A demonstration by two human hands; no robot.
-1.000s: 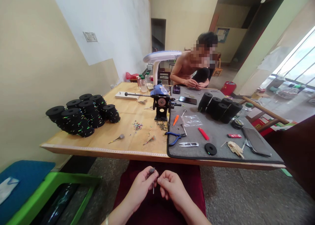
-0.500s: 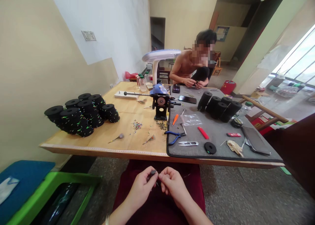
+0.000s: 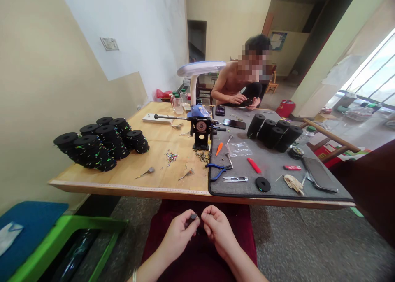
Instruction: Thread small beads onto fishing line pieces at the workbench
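Observation:
My left hand (image 3: 178, 231) is closed around a small dark grey thing (image 3: 193, 217) whose kind I cannot make out, mostly covered by the fingers. Just to its right, my right hand (image 3: 218, 229) pinches thumb and forefinger together; whatever is between them is too small to name. A narrow gap separates the two sets of fingertips. Both hands are above a dark red cloth (image 3: 173, 257) on my lap, in front of the table edge. Closest on the table are silver thread snips (image 3: 236, 179), blue-handled pliers (image 3: 218, 173) and a black foam spool (image 3: 263, 184).
Stacked black spools with coloured bits (image 3: 106, 140) stand at the left of the table (image 3: 117, 179). A black winding device (image 3: 201, 131) and a lamp (image 3: 194, 84) are mid-table. More black spools (image 3: 274, 131) stand on the grey mat (image 3: 243, 166). A co-worker (image 3: 228, 82) sits opposite.
My right hand's fingertips have moved slightly away from my left hand. The co-worker's hands have shifted around a dark object. The view has moved very slightly.

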